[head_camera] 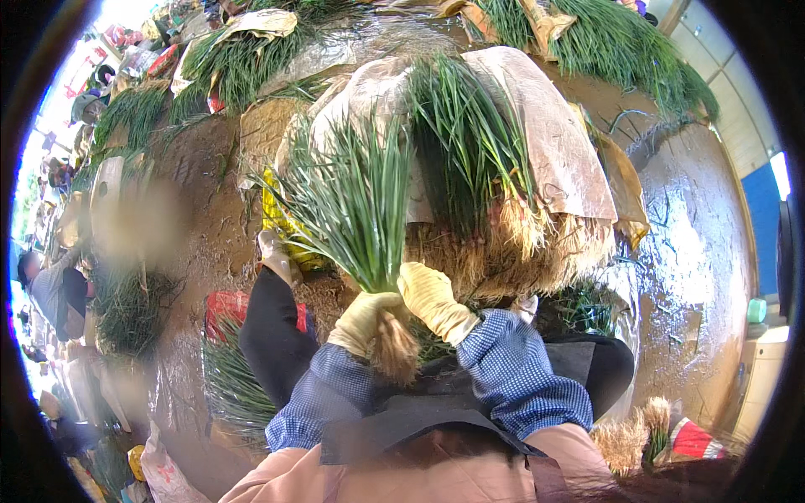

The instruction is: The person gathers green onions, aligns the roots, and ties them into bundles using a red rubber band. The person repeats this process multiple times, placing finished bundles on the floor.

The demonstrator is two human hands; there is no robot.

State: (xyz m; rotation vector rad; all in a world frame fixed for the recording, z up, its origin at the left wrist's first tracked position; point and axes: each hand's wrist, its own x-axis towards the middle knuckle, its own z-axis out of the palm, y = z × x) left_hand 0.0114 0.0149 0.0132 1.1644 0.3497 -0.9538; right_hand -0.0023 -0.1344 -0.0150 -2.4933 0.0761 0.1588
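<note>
My left hand (368,320), in a pale yellow glove, is closed round a bunch of green onions (368,207) just above its roots. The long green leaves fan out away from me, and the brown roots hang towards my lap. At the right side of the same bunch, my right hand (434,298), gloved alike, has its fingers bent against the base of the leaves; whether it grips any is hidden. Beyond my hands lies a large pile of green onions (465,144), roots towards me, partly covered by a pale sheet (541,126). Several loose stalks with light roots rest on top.
More green onions (239,371) lie by a red bag at my left leg. Heaps of greens (622,50) stand at the far right and far left. Small root bundles (622,440) are at lower right. A person (56,295) is at the far left. The floor (685,283) looks wet.
</note>
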